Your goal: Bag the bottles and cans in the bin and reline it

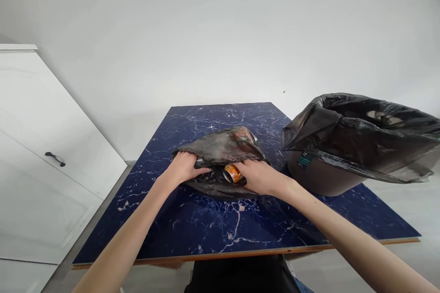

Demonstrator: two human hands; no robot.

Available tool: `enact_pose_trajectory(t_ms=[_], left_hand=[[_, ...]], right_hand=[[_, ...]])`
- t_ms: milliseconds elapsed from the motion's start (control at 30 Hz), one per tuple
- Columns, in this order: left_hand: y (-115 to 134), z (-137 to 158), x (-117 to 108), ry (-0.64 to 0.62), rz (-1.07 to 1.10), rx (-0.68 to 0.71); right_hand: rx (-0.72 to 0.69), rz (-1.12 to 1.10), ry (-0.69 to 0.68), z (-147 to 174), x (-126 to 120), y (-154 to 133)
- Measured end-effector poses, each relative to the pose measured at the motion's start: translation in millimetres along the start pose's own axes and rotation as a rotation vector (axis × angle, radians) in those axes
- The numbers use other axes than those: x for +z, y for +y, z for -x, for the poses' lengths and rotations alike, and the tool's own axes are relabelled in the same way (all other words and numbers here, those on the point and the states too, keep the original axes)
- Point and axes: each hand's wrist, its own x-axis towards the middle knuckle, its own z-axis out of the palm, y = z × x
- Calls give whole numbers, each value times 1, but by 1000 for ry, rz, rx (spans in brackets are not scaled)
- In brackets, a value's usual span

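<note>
A black plastic bag (220, 146) lies on the table in front of me, its mouth facing me and its contents partly showing as dim shapes through the film. My left hand (184, 167) grips the left side of the bag's mouth, fingers partly hidden by the film and thumb pointing inward. An orange drink can (233, 173) lies on its side in the opening, one end towards me. My right hand (256, 175) is at the right of the mouth, its fingers closed around the can's right part; some fingertips are hidden.
To the right stands a greyish bin (323, 176) lined with another black bag (343, 132), which droops over its rim and has light-coloured items inside. The dark blue marbled table (220, 233) has a wooden front edge. A white cabinet (44, 183) stands at the left, before a white wall.
</note>
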Motion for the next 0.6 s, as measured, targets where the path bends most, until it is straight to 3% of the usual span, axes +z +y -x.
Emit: enact_pose_trajectory(t_ms=[200, 333, 500, 600], left_hand=[[-8, 10, -9, -33, -21, 80], [-13, 23, -10, -13, -108, 84], [-9, 39, -17, 51, -236, 65], [0, 43, -24, 55, -304, 41]], right_hand=[[-62, -42, 18, 25, -3, -18], [38, -45, 68, 35, -8, -24], [144, -70, 230, 27, -8, -17], [99, -200, 371, 15, -2, -8]])
